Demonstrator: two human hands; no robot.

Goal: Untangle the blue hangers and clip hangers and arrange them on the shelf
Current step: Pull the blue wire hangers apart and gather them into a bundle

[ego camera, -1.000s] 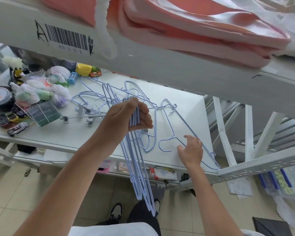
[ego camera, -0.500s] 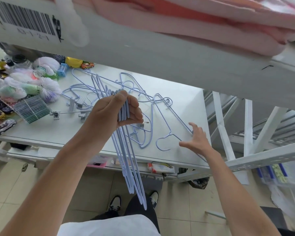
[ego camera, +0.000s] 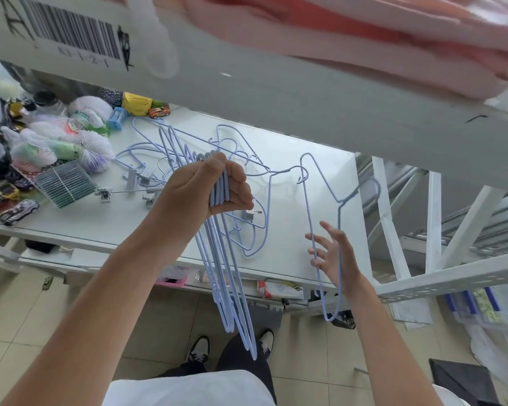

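My left hand (ego camera: 208, 189) grips a bundle of several blue hangers (ego camera: 232, 291) by their necks; their long ends hang below the shelf's (ego camera: 320, 142) front edge. More blue hangers (ego camera: 241, 159) lie tangled on the shelf behind it, mixed with metal clip hangers (ego camera: 132, 183). My right hand (ego camera: 335, 259) is in front of the shelf edge with fingers spread. A single blue hanger (ego camera: 339, 218) lies across its palm and fingertips. That hanger stands nearly upright, its upper corner snagged on another hanger's hook.
An upper shelf beam with a barcode label (ego camera: 71, 33) hangs close overhead, with pink cloth (ego camera: 364, 39) on top. Toy cars, bags and a green mat (ego camera: 65, 183) crowd the shelf's left end. White rack struts (ego camera: 434, 224) stand to the right. My shoes (ego camera: 200, 347) are on the tiled floor.
My right hand has left the shelf surface and raised the single blue hanger upright off the shelf. My left hand keeps its bundle in about the same place.
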